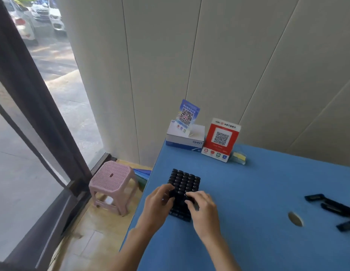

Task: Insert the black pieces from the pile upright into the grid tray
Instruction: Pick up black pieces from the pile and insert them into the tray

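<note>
Both hands reach fwd over the grid tray (183, 184), palms down, fingers bent. L hand (158, 204) rests on the tray's near-left part, R hand (202, 207) on its near-right part. Fingertips touch the black pieces (186, 179) standing in the tray; can't tell if either hand pinches one.

Big blue table (258, 192), grey panel wall behind, window w/ parked cars at left, pink stool (112, 182) on the floor.

Tray sits near the table's left edge, packed w/ upright pieces. A few loose black pieces (330, 207) lie far right. White box (186, 138) & red QR sign (221, 139) at the back.

Pink stool (113, 184) beside panelled wall (209, 55)
</note>
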The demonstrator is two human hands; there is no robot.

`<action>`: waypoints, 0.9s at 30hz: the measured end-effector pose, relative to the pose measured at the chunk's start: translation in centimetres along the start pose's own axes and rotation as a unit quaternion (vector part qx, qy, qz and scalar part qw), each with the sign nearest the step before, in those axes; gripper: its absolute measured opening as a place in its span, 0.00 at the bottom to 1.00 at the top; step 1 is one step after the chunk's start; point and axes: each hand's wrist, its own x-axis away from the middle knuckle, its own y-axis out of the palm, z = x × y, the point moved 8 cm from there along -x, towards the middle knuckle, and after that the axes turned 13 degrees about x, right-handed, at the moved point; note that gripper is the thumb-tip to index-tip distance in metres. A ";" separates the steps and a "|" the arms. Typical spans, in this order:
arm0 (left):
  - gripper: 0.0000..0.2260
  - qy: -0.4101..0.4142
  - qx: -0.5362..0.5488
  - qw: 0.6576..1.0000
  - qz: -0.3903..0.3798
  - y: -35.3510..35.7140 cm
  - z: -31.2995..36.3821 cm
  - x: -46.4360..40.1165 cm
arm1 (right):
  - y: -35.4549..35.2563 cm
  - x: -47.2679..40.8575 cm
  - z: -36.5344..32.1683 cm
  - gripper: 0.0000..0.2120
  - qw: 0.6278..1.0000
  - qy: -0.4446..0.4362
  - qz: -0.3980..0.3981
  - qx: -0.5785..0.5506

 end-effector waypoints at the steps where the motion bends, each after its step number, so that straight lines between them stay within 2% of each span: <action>1: 0.14 0.004 -0.002 1.000 -0.012 0.1 -0.4 -0.1 | 0.2 0.1 -0.2 0.10 1.000 0.007 0.009 0.012; 6: 0.17 0.039 0.000 0.998 -0.054 -0.1 -1.2 -0.3 | 1.3 0.4 -1.4 0.11 0.997 0.002 0.015 0.078; 13: 0.12 0.080 -0.019 0.995 -0.064 -1.2 -0.8 -0.6 | 1.5 0.3 -2.6 0.12 0.992 -0.004 0.017 0.124; 19: 0.17 0.096 -0.014 0.993 -0.065 -1.6 -0.9 -0.8 | 1.8 0.2 -2.4 0.08 0.994 0.014 0.014 0.107; 27: 0.14 0.102 -0.024 0.993 -0.061 -1.5 -1.6 -1.5 | 1.8 -0.2 -2.3 0.06 0.995 0.022 0.016 0.099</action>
